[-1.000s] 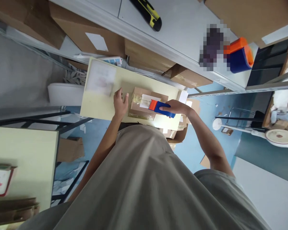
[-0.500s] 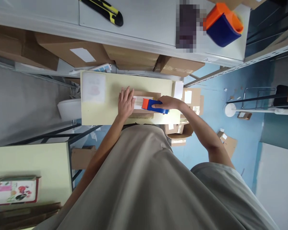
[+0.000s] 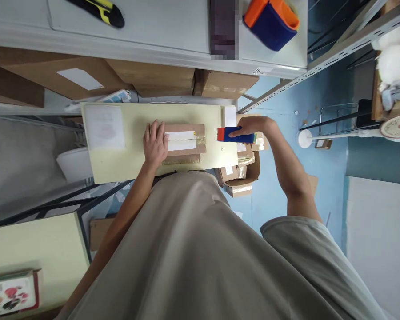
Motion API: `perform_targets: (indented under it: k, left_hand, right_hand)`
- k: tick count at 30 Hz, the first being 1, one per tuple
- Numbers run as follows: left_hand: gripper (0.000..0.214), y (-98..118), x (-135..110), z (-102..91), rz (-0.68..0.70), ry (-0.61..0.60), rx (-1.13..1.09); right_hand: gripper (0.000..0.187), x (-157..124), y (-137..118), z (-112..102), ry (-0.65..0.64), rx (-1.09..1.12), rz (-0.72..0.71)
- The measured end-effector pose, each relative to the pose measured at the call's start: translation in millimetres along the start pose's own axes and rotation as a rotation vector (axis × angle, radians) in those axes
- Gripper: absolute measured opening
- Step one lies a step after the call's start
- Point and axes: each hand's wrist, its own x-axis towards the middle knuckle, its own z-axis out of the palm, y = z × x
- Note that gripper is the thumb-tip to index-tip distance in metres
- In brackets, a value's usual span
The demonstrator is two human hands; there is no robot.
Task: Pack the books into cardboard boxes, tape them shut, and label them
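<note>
A flat brown cardboard box lies on the cream table, with a white label on top and shiny tape at its right end. My left hand rests on the box's left end, fingers stretched out and somewhat spread. To the right of the box, my right hand is wrapped round a blue and orange tape dispenser. The dispenser's orange end points left toward the box, and a gap separates the two. Whether tape hangs from it does not show.
A grey shelf runs along the table's far side, bearing a utility knife and another tape dispenser. Cardboard boxes fill the level below. An open carton with small boxes stands on the floor right of the table.
The tape dispenser, in my right hand, has moved off the box's top to the right, uncovering the label and the taped end. My left hand stays on the box. The whole view has shifted.
</note>
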Motion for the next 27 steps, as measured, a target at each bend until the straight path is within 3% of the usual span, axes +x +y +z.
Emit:
perform_targets:
  k: [6, 12, 19, 27]
  left_hand:
    - [0.073, -1.2, 0.5, 1.6, 0.017, 0.007, 0.052]
    - [0.071, -6.4, 0.7, 6.7, 0.033, 0.029, 0.12]
    - [0.067, -7.1, 0.9, 7.5, 0.065, 0.037, 0.2]
    - [0.066, -7.8, 1.0, 9.2, 0.109, 0.088, 0.251]
  right_hand:
    - [0.065, 35.7, -50.7, 33.0, 0.092, -0.067, 0.087]
    - [0.05, 33.9, -91.5, 64.3, 0.321, -0.103, 0.117]
    - [0.041, 25.4, -100.9, 88.0, 0.458, -0.088, 0.128]
    - [0.044, 21.6, -105.4, 110.0, 0.531, -0.024, 0.161]
